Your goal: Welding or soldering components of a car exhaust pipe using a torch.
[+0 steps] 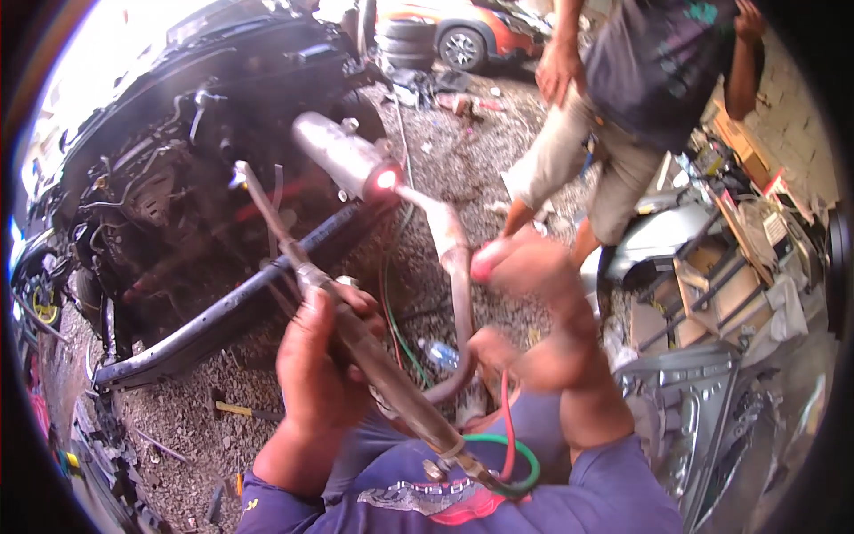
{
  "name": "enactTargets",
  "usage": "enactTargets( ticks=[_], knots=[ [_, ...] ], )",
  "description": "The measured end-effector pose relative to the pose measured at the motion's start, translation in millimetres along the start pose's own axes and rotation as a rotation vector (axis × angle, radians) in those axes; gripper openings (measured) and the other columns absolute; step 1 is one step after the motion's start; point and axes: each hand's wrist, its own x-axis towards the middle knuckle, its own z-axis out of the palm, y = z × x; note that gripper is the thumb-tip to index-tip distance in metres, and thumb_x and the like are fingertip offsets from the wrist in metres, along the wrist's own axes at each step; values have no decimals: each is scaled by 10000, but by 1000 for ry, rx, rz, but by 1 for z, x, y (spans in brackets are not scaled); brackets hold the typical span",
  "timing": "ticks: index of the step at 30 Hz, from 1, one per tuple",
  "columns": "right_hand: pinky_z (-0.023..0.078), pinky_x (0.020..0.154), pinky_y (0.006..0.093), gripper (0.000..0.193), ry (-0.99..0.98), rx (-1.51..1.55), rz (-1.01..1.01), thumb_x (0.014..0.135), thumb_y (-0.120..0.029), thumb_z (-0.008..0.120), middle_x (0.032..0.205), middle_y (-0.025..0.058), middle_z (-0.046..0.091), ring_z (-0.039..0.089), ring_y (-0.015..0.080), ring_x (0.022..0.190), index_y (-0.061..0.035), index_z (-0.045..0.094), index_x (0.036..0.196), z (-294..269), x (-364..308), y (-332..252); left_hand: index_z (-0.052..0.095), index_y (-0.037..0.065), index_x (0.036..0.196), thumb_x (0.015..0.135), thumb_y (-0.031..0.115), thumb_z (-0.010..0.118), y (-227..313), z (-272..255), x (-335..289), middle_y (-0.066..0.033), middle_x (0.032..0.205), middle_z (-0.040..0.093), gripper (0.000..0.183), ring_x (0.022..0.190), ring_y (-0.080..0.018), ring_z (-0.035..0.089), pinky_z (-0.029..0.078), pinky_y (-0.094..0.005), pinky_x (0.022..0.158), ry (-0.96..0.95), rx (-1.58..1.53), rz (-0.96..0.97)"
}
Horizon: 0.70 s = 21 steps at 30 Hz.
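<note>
My left hand (311,369) is wrapped round the grip of a long metal gas torch (391,374). The torch slants up and left, its tip (240,173) over the dark vehicle front. A red hose (509,427) and a green hose (532,463) join its lower end near my body. In front of me, a muffler (342,156) has a bright glowing spot where its bent exhaust pipe (458,294) meets it. Beside that pipe, my right hand (551,320) is raised and blurred, with curled fingers apart from the thumb and nothing visible between them.
A dark beam (222,303) crosses before the opened vehicle front (151,160). A hammer (245,410) lies on the gravel, and a plastic bottle (438,354) is near the pipe. Another person (658,80) stands at the far right, near wooden frames (703,294) and car panels (685,400).
</note>
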Motion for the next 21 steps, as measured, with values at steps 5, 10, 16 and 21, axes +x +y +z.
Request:
enactTargets(
  ticks=[5,10,16,21],
  knots=[
    [547,887,340,601,726,215,471,1011,-99,754,1229,91,697,632,128,953,-25,531,1564,-53,-49,114,633,65,1092,1168,537,568,19,-67,7,-108,1127,622,483,849,-136,576,474,-197,553,-28,-69,73],
    [553,768,304,473,271,5,1148,1000,-131,766,1072,33,736,669,124,908,2,659,1441,14,-205,278,595,22,1113,1187,526,538,24,-132,27,-153,1173,570,512,893,-151,505,489,-204,533,-101,-126,-55],
    [590,1048,538,790,-171,480,1663,923,-247,870,1418,261,716,701,391,1287,1,550,1601,236,-306,324,612,87,1019,1171,570,530,23,-158,13,-116,1080,595,513,855,-146,542,440,-203,522,128,88,25],
    [608,1051,495,604,-1035,-441,1305,920,-569,789,1326,235,782,765,392,1241,-106,816,1307,277,-433,349,592,98,975,1133,638,550,2,-151,38,-97,1053,592,565,833,-137,524,421,-221,512,123,175,-37]
  ],
)
